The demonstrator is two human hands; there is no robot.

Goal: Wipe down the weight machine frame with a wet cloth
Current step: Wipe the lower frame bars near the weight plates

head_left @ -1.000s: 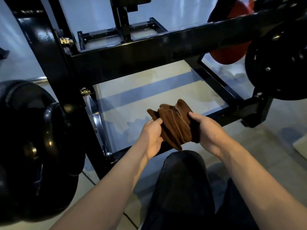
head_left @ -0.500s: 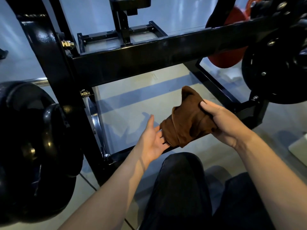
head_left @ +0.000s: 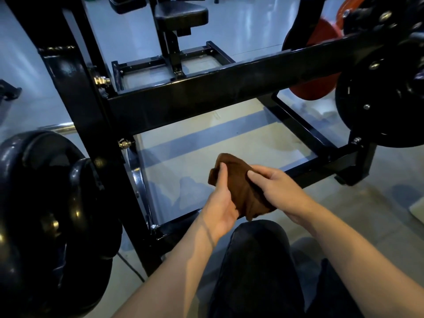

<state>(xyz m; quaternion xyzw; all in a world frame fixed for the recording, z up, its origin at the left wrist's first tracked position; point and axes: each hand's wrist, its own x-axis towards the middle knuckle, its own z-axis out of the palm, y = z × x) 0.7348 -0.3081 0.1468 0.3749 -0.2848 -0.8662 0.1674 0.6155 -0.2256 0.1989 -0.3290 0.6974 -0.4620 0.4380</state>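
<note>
Brown cloth (head_left: pixel 241 189), seemingly black frame (head_left: pixel 206 97)

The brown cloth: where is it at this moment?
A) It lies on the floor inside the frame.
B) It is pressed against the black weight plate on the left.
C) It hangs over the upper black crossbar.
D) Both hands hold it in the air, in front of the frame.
D: the left hand and the right hand both grip the brown cloth, which touches neither the crossbar nor the floor.

The cloth (head_left: pixel 241 189) is held between both hands: the left hand (head_left: pixel 220 203) grips one side, the right hand (head_left: pixel 275 189) the other, forearms converging.
</note>
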